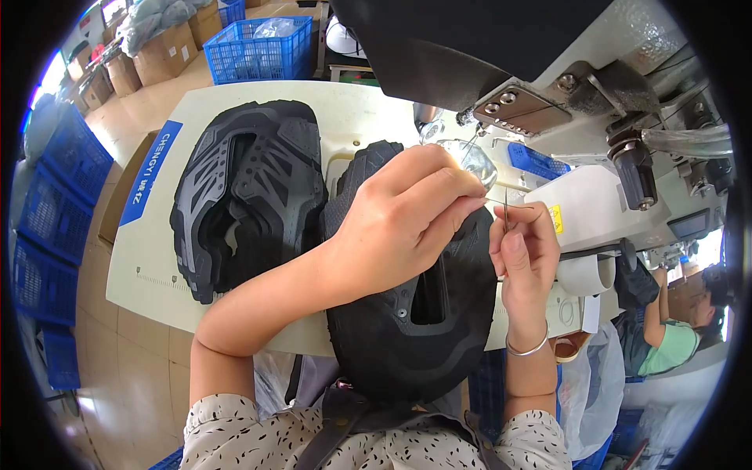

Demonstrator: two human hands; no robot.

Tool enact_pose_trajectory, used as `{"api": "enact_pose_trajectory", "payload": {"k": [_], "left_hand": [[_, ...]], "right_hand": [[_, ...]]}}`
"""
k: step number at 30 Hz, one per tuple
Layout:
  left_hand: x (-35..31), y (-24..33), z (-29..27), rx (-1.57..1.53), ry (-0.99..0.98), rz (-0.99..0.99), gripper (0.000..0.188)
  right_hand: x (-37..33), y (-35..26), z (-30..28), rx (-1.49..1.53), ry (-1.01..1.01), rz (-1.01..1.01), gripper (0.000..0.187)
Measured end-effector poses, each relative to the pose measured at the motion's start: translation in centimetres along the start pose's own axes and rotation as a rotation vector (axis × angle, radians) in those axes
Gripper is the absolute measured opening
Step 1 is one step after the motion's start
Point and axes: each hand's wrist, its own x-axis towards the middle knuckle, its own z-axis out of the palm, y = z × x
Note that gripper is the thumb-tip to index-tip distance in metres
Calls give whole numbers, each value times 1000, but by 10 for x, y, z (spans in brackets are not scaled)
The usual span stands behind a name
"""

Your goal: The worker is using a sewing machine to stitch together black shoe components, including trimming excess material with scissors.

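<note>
My left hand (pixel 415 207) reaches across above a black shoe (pixel 407 352), its thumb and fingertips pinched on a fine dark thread (pixel 497 203). The thread runs a short way right toward my right hand (pixel 526 254). Between the thumb and fingers of that hand stands a thin, needle-like metal piece (pixel 507 210); its exact kind is too small to make out. Both hands are close together below the sewing machine's needle area. The black shoe lies under my left wrist, partly hidden by it. Beside it on the left rests a second shoe (pixel 247 180), black and grey with holes.
A dark sewing machine head (pixel 439 55) overhangs the pale work table (pixel 149 258). A shiny round metal part (pixel 475 166) sits just beyond my fingers. Blue crates (pixel 262 51) stand behind and to the left. At far right, a person in a green shirt (pixel 670 348) is working.
</note>
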Motion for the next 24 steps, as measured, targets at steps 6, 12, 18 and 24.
{"api": "enact_pose_trajectory", "payload": {"k": [6,12,18,24], "left_hand": [[1,-6,-4,63,32,0,13],[-2,-28,-6,309,49,267,26],[-4,-43,2,394,139,399,22],[-5,-47,5,417,189,422,14]], "right_hand": [[7,8,5,12,35,-42,18],[-14,27,-14,63,134,106,22],[-26,32,-19,30,99,135,26],[-29,33,-18,14,121,123,31]]}}
